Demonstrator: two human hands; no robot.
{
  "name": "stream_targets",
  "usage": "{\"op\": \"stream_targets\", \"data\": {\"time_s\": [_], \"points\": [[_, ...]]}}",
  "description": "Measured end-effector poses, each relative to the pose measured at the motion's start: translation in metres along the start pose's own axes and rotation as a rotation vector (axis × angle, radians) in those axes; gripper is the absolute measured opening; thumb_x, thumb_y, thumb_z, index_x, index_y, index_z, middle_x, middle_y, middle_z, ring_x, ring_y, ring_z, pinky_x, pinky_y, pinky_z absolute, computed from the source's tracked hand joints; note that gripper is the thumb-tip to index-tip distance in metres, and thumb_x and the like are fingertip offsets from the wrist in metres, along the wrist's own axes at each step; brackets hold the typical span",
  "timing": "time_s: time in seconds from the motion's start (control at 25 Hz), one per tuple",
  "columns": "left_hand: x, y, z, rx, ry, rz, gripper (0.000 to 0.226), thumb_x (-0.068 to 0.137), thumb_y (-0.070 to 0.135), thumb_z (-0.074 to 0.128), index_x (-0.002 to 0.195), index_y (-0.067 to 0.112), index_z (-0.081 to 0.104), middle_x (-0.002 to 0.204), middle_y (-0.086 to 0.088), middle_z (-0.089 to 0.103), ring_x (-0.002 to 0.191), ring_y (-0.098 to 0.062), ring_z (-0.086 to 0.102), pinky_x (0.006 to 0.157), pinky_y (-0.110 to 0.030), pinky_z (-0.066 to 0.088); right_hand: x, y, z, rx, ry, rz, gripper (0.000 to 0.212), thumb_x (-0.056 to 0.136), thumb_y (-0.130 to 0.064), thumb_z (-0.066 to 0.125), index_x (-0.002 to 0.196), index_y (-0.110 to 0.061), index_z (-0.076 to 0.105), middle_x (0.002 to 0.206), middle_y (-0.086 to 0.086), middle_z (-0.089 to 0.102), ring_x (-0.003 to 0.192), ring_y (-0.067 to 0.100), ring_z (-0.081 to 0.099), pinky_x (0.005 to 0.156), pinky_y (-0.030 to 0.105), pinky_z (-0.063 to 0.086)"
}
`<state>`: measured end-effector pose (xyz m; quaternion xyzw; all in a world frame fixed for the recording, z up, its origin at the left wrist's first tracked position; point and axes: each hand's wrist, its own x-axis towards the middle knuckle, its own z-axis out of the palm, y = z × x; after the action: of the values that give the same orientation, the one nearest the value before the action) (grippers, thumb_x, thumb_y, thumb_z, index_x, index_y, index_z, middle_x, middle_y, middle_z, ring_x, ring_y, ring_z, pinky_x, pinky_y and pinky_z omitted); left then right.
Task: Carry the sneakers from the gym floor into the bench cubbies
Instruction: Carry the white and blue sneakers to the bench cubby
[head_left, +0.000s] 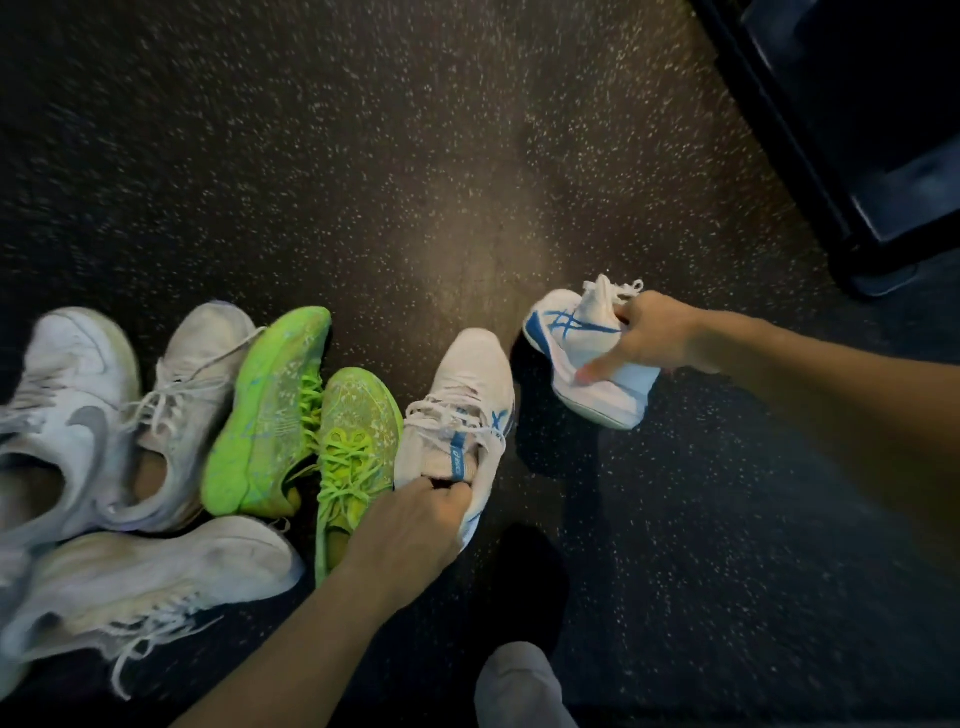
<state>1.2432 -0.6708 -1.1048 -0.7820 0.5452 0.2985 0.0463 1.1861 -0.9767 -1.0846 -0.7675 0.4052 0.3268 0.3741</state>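
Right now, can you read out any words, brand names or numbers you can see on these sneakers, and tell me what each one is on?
"asics": on the blue tongue strap of the white and blue sneaker that the left hand grips.
No lettering is readable on the second white and blue sneaker, held by the right hand; it shows only blue stripes.
The grey swoosh sneaker carries a logo, no text.
The green sneakers show no legible print.

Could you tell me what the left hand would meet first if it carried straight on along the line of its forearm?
The left hand already grips the heel opening of the white and blue sneaker; pushed on up-frame, it would go along that shoe toward its toe, then only speckled floor, though depth is unclear.
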Motion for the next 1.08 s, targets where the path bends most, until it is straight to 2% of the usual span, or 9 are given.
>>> {"op": "stream_targets", "data": {"time_s": [0.08,0.16,0.28,0.36,0.6,0.76,0.88,0.96,1.08], "points": [[-0.006,-0.002,-0.031,0.064,0.035,-0.013,0.035,0.091,0.041,0.051,0.12,0.021,0.045,0.102,-0.002,0.062,0.093,-0.023,0.058,0.068,-0.034,0.043,-0.025,-0.01,-0.016,-0.145,-0.008,-0.003,0.066,0.045,-0.05,0.09,0.097,-0.021,0.061,0.093,-0.002,0.062,0.085,0.018,0.058,0.068,0.029,0.048],[-0.01,-0.004,-0.063,0.124,0.113,-0.017,0.042,0.087,0.047,0.057,0.119,0.022,0.048,0.092,0.001,0.064,0.084,-0.021,0.062,0.062,-0.029,0.042,-0.049,-0.014,-0.024,-0.23,0.011,-0.043,0.052,0.052,-0.05,0.087,0.084,-0.021,0.059,0.092,-0.001,0.062,0.08,0.018,0.057,0.064,0.029,0.047],[-0.02,-0.002,-0.122,0.137,0.155,-0.04,0.032,0.088,0.044,0.056,0.109,0.023,0.046,0.091,0.001,0.066,0.081,-0.023,0.064,0.059,-0.032,0.041,-0.093,-0.029,-0.034,-0.121,0.075,-0.099,0.045,0.067,-0.04,0.083,0.096,-0.015,0.058,0.095,0.005,0.062,0.076,0.025,0.064,0.061,0.041,0.056],[-0.031,0.0,-0.167,0.169,0.218,-0.025,0.03,0.089,0.042,0.053,0.111,0.023,0.044,0.096,0.0,0.066,0.085,-0.025,0.064,0.062,-0.033,0.042,-0.13,-0.052,-0.049,-0.187,0.205,-0.147,0.044,0.072,-0.041,0.078,0.098,-0.015,0.053,0.093,0.005,0.061,0.071,0.026,0.063,0.057,0.04,0.055],[-0.112,0.025,-0.346,0.321,0.424,-0.002,0.026,0.091,0.036,0.055,0.113,0.025,0.045,0.102,0.001,0.066,0.09,-0.022,0.064,0.07,-0.037,0.051,-0.284,-0.135,-0.122,-0.291,0.61,-0.27,0.035,0.079,-0.043,0.07,0.09,-0.026,0.042,0.082,-0.006,0.05,0.064,0.013,0.047,0.052,0.026,0.03],[-0.209,0.064,-0.483,0.405,0.592,0.034,0.029,0.095,0.029,0.05,0.122,0.021,0.048,0.114,-0.004,0.065,0.098,-0.023,0.064,0.081,-0.039,0.054,-0.433,-0.184,-0.183,-0.274,0.86,-0.32,0.035,0.081,-0.043,0.067,0.099,-0.023,0.045,0.089,-0.002,0.055,0.071,0.019,0.05,0.062,0.03,0.039],[-0.281,0.099,-0.572,0.42,0.707,0.036,0.035,0.095,0.029,0.049,0.128,0.019,0.047,0.118,-0.01,0.063,0.1,-0.027,0.064,0.084,-0.039,0.054,-0.535,-0.206,-0.218,-0.278,1.022,-0.398,0.034,0.084,-0.041,0.067,0.101,-0.02,0.045,0.096,0.003,0.062,0.071,0.019,0.05,0.061,0.031,0.04],[-0.332,0.125,-0.621,0.457,0.814,0.065,0.035,0.094,0.034,0.05,0.126,0.018,0.051,0.113,-0.009,0.066,0.094,-0.026,0.066,0.08,-0.037,0.055,-0.605,-0.217,-0.238,-0.301,1.103,-0.423,0.033,0.085,-0.04,0.066,0.1,-0.019,0.045,0.098,0.004,0.063,0.072,0.02,0.054,0.06,0.03,0.041],[-0.406,0.163,-0.673,0.481,1.027,0.191,0.03,0.085,0.031,0.066,0.108,0.011,0.062,0.09,-0.01,0.071,0.072,-0.026,0.067,0.058,-0.033,0.055,-0.705,-0.227,-0.255,-0.341,1.231,-0.436,0.031,0.086,-0.039,0.063,0.097,-0.019,0.042,0.097,0.005,0.064,0.078,0.024,0.06,0.059,0.032,0.043]]}}
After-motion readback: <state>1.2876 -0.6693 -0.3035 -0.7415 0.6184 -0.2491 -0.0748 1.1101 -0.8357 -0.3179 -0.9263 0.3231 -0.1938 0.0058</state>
